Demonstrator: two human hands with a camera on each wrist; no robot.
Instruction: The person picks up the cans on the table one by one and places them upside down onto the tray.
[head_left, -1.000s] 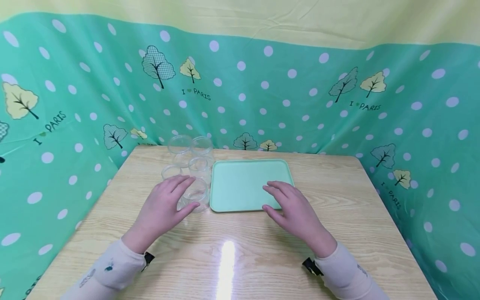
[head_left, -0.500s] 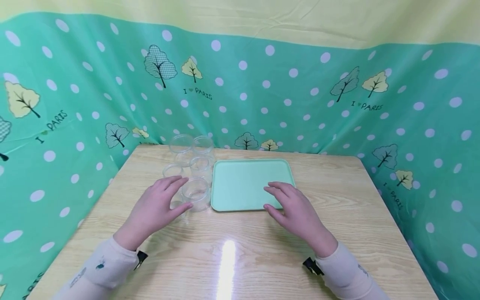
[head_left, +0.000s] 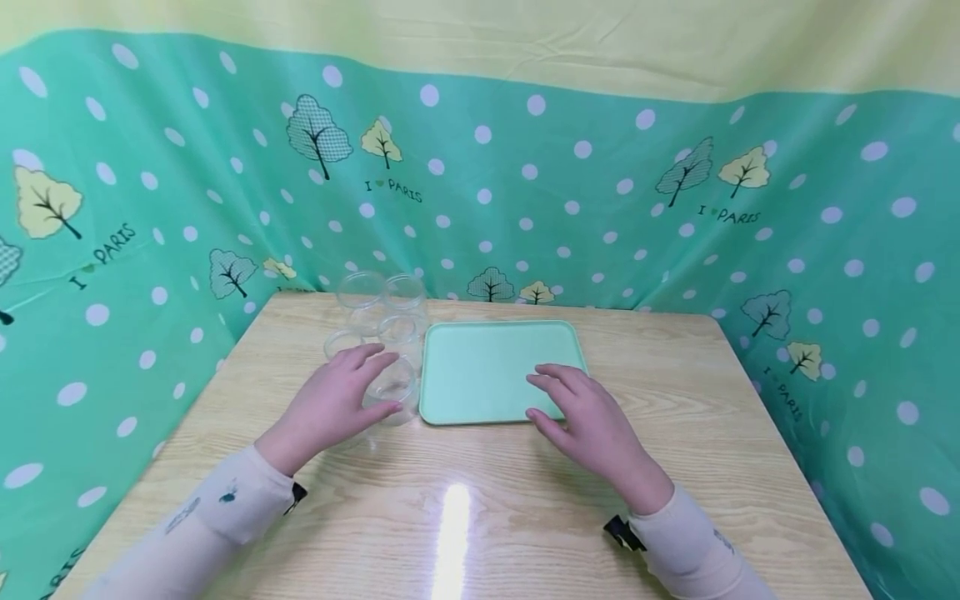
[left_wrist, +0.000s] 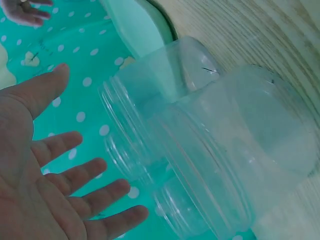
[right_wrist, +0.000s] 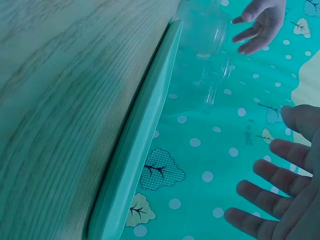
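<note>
Several clear, open-topped jars [head_left: 393,379] stand upright in a cluster on the left part of the table. My left hand [head_left: 333,404] hovers over the nearest ones with fingers spread, hiding part of them. In the left wrist view, that hand [left_wrist: 60,170] is apart from the threaded rims and holds nothing; a large jar [left_wrist: 280,135] is closest to the camera. A pale green tray [head_left: 480,367] lies flat right of the jars. Above its right front corner is my right hand [head_left: 592,421]. The right wrist view shows this hand [right_wrist: 290,190] with loosely extended fingers, touching nothing.
The wooden table [head_left: 540,517] extends in front of the tray and to its right. Green dotted cloth [head_left: 525,192] hangs behind the table and along both sides. A bright light reflection falls on the wood near the front.
My left hand drew back a little to the left, then came right again over the near jars. The right hand has stayed in place. Jars and tray have not moved.
</note>
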